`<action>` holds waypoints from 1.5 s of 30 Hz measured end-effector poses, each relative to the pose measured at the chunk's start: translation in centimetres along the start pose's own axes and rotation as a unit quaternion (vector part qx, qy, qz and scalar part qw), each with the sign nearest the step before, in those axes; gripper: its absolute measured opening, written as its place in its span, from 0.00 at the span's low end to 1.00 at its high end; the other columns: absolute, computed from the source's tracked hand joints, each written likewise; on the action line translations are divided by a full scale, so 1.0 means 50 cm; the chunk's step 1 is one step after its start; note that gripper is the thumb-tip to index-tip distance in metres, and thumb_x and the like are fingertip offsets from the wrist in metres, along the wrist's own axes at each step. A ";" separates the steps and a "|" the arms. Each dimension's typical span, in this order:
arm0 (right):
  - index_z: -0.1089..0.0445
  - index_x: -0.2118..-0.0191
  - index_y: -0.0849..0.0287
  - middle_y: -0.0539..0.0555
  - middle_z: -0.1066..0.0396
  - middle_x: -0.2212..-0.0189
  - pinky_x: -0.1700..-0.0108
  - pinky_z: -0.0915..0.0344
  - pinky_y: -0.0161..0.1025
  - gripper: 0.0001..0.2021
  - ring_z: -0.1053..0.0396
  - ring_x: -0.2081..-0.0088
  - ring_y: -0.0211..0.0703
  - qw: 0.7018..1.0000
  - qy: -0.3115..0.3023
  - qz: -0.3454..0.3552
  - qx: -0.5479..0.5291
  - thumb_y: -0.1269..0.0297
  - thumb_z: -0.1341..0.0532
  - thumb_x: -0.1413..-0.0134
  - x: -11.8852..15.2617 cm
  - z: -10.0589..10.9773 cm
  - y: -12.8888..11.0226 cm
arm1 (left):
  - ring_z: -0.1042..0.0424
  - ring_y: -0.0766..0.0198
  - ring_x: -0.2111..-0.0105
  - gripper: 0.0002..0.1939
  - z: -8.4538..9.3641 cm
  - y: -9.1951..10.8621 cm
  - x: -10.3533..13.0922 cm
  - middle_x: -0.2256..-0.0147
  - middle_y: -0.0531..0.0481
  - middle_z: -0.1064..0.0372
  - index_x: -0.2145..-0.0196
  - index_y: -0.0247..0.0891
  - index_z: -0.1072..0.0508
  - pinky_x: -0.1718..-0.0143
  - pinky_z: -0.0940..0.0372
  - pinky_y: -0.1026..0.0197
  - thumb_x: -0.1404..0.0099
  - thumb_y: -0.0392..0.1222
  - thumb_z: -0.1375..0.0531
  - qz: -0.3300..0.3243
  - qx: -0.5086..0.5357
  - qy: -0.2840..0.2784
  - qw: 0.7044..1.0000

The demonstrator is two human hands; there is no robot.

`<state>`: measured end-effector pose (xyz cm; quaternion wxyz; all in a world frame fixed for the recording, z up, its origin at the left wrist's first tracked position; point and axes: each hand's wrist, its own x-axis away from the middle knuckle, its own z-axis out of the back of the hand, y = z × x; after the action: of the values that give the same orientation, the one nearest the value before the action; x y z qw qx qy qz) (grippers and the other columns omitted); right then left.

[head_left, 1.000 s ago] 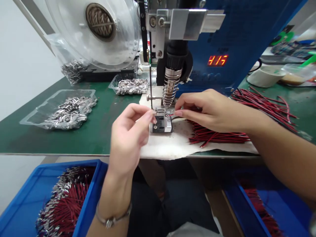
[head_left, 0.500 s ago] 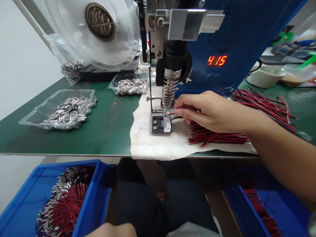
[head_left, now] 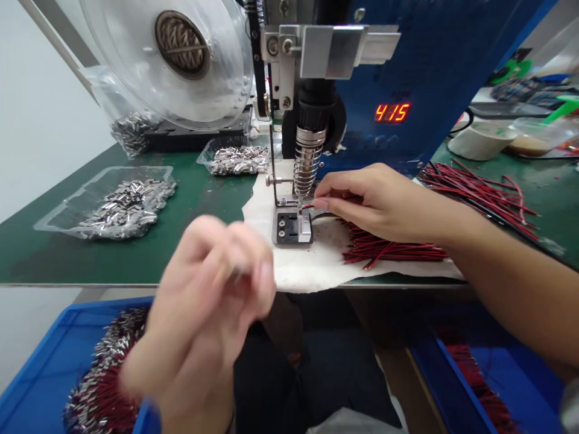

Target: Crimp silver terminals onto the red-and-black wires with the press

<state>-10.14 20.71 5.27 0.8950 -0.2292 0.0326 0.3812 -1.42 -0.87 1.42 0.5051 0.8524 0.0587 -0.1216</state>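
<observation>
Your right hand (head_left: 380, 205) has its thumb and fingers closed on a thin red wire (head_left: 308, 207), whose end pokes out to the left, just above the small metal-and-black fixture (head_left: 293, 228) and below the spring-wrapped iron (head_left: 309, 157); you can't tell from here whether that end touches either. Your left hand (head_left: 203, 310) is raised in front of the desk (head_left: 194, 229), blurred, with its fingers curled in; something small and greyish shows between them, too smeared to name, so their grip can't be told. Under your right hand a pile of red wires (head_left: 398, 250) lies on the white cloth (head_left: 303, 274), beside the fixture. To your left, a clear tray (head_left: 61, 220) of shiny metal pieces sits on the desk, and the blue bin (head_left: 36, 361) below holds red wires with silvery ends
</observation>
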 end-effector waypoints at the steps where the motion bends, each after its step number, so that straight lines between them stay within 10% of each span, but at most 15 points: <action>1: 0.28 0.61 0.59 0.47 0.36 0.79 0.69 0.45 0.37 0.13 0.43 0.77 0.36 1.000 -0.003 0.003 -0.008 0.57 0.46 0.32 -0.001 0.000 -0.001 | 0.43 0.74 0.82 0.11 -0.009 -0.004 -0.018 0.74 0.53 0.34 0.72 0.38 0.31 0.84 0.50 0.67 0.34 0.43 0.36 -0.004 -0.003 0.025 1.000; 6: 0.29 0.60 0.60 0.48 0.33 0.76 0.69 0.44 0.36 0.12 0.40 0.76 0.36 0.999 -0.017 0.020 -0.032 0.60 0.47 0.33 -0.002 -0.005 0.003 | 0.51 0.76 0.84 0.10 -0.027 -0.050 -0.100 0.74 0.55 0.36 0.72 0.38 0.34 0.85 0.58 0.67 0.38 0.39 0.35 0.032 -0.046 0.144 0.988; 18: 0.27 0.65 0.61 0.47 0.34 0.79 0.68 0.46 0.37 0.12 0.40 0.76 0.36 0.999 0.012 -0.018 -0.044 0.60 0.43 0.35 -0.002 -0.012 -0.001 | 0.40 0.72 0.79 0.06 -0.004 -0.072 -0.088 0.71 0.51 0.28 0.70 0.38 0.23 0.80 0.47 0.66 0.41 0.43 0.32 0.024 -0.189 0.098 0.977; 45: 0.26 0.67 0.62 0.46 0.34 0.80 0.69 0.46 0.35 0.09 0.40 0.77 0.34 0.996 0.045 -0.048 -0.058 0.65 0.41 0.37 -0.004 -0.022 -0.019 | 0.50 0.73 0.81 0.08 -0.005 -0.078 -0.091 0.78 0.54 0.34 0.69 0.40 0.19 0.81 0.55 0.66 0.43 0.46 0.30 0.027 -0.262 0.113 0.958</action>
<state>-9.50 19.51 4.71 0.8949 -0.2991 0.0401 0.3286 -6.65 1.33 -0.56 0.7038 0.6998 0.1219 0.0085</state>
